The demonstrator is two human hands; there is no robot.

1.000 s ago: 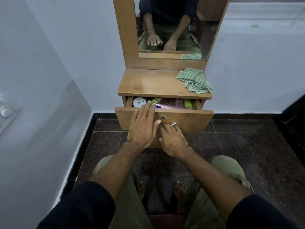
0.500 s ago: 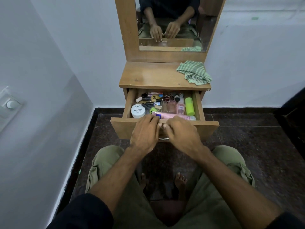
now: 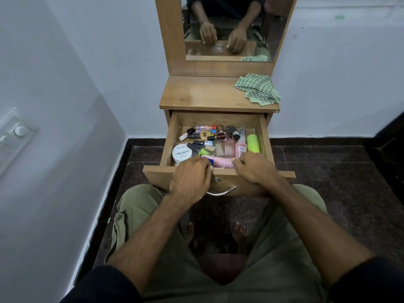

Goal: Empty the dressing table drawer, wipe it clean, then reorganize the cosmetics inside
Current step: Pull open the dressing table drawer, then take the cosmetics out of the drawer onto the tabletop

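- Left hand [image 3: 191, 179] curled over the front edge of the drawer [image 3: 265, 136]; right hand [image 3: 254, 169] likewise, fingertips seemingly touching the pink tube [image 3: 220, 162], grip hidden.
- Drawer pulled fully out, cosmetics crowded inside.
- Best lifted out upright, glass bottles first, onto the tabletop [image 3: 203, 92] beside the green cloth [image 3: 258, 89].
- Readable on white jar [image 3: 181, 152]: "zudio", "NAIL POLISH".

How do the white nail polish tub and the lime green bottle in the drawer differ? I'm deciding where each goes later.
The white nail polish tub is squat and round and sits at the drawer's left side with its lid facing up. The lime green bottle is slim and cylindrical and lies on its side along the right wall. Both are in the open drawer, untouched.
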